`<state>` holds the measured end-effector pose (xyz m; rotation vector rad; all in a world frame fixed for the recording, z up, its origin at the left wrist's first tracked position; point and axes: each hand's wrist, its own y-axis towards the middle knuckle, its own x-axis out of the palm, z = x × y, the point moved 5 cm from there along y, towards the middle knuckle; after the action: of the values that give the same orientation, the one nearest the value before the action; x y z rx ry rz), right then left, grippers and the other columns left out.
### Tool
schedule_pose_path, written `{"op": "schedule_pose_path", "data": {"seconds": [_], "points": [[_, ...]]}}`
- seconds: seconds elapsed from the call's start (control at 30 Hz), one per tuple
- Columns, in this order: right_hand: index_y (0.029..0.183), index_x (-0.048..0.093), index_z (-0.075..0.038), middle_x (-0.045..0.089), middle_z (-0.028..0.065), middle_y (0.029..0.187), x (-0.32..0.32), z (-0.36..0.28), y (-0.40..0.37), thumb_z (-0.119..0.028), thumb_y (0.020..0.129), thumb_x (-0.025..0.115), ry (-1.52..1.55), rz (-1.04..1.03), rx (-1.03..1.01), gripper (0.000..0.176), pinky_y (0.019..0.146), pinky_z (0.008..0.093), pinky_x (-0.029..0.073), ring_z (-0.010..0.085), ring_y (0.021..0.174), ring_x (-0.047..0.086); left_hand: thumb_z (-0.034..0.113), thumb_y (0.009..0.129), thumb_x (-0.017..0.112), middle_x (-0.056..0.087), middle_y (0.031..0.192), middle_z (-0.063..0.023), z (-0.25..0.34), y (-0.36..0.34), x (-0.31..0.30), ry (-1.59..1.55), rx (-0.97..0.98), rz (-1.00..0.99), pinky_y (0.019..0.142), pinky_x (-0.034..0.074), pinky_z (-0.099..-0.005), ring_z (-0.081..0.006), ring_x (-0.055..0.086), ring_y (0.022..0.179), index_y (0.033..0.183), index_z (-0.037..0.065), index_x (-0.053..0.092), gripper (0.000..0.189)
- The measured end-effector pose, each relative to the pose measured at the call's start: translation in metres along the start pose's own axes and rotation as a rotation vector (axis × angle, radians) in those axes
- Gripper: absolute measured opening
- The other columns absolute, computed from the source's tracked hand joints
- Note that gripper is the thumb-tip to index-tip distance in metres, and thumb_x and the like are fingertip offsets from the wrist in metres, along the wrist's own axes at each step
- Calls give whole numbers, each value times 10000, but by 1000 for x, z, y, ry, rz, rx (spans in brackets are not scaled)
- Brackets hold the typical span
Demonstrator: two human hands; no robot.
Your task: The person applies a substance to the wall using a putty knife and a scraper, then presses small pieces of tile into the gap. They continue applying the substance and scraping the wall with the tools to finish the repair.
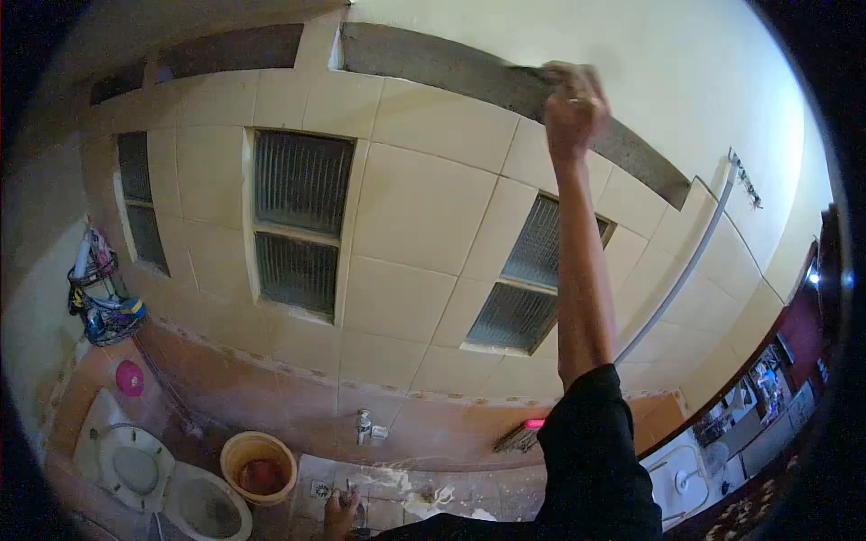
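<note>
My right hand is raised high at the wall, its fingers closed and slightly blurred. A dark, thin-edged flat tool juts from the left side of that fist, and its exact kind is hard to make out. The tool lies against the rough grey cement strip that runs between the cream tiles and the painted upper wall. Far below, my left hand shows at the bottom edge, over the floor, with its fingers curled. Whatever it may hold is too dark and small to name.
Louvred glass windows are set in the tiles. A grey pipe slants down at right. Below are a tap, a bucket, a toilet and a floor with pale splatters. A wire rack hangs left.
</note>
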<state>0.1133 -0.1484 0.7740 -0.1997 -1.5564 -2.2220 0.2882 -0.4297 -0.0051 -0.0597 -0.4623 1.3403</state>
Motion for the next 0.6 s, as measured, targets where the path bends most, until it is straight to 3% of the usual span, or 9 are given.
{"op": "schedule_pose_path", "data": {"seconds": [0.1, 0.17, 0.23, 0.3, 0.4, 0.53, 0.6], "points": [[816, 714, -145, 602, 32, 768, 6, -1, 8, 44, 645, 571, 101, 55, 42, 292, 579, 325, 479, 216, 676, 601, 275, 929, 630, 353, 1385, -78, 6, 5, -3, 23, 23, 53, 938, 359, -398, -226, 369, 1231, 1359, 62, 405, 530], [813, 718, -155, 582, 43, 734, 14, -6, 3, 53, 658, 564, 80, -62, 37, 301, 550, 337, 460, 229, 646, 584, 277, 923, 636, 372, 1332, -74, 5, -6, -13, 60, 14, 82, 907, 366, -392, -218, 384, 1184, 1320, 60, 420, 502], [804, 715, -131, 606, 42, 710, -9, -14, 14, 64, 701, 536, 74, 10, -14, 284, 554, 321, 482, 208, 649, 611, 278, 917, 643, 392, 1279, -70, 12, 4, -17, 71, 42, 118, 876, 374, -385, -211, 399, 1137, 1281, 57, 435, 474], [862, 715, -77, 691, 73, 826, -37, -14, 26, 76, 791, 532, 106, 125, 15, 248, 692, 312, 532, 202, 765, 676, 280, 911, 650, 412, 1227, -67, 16, 15, -14, 74, 65, 153, 845, 381, -379, -203, 414, 1090, 1242, 55, 450, 447], [885, 717, -46, 724, 76, 856, -54, 20, 41, 10, 867, 584, 119, 133, 160, 145, 703, 282, 528, 129, 799, 676, 283, 902, 660, 441, 1148, -61, 11, 13, -13, 108, 55, 180, 798, 392, -370, -192, 436, 1019, 1183, 51, 473, 410], [916, 740, -92, 730, 50, 863, -68, 38, 49, -20, 833, 602, 150, 18, 344, 177, 769, 294, 529, 155, 800, 693, 286, 890, 674, 480, 1042, -54, 8, 12, -13, 166, 44, 211, 736, 407, -357, -177, 465, 925, 1105, 46, 503, 364], [918, 739, -89, 729, 49, 860, -68, 34, 50, -26, 836, 597, 128, -56, 294, 176, 767, 292, 529, 154, 806, 693, 288, 884, 680, 500, 990, -50, 10, 13, -16, 199, 45, 231, 705, 414, -351, -169, 480, 877, 1066, 44, 518, 345]]}}
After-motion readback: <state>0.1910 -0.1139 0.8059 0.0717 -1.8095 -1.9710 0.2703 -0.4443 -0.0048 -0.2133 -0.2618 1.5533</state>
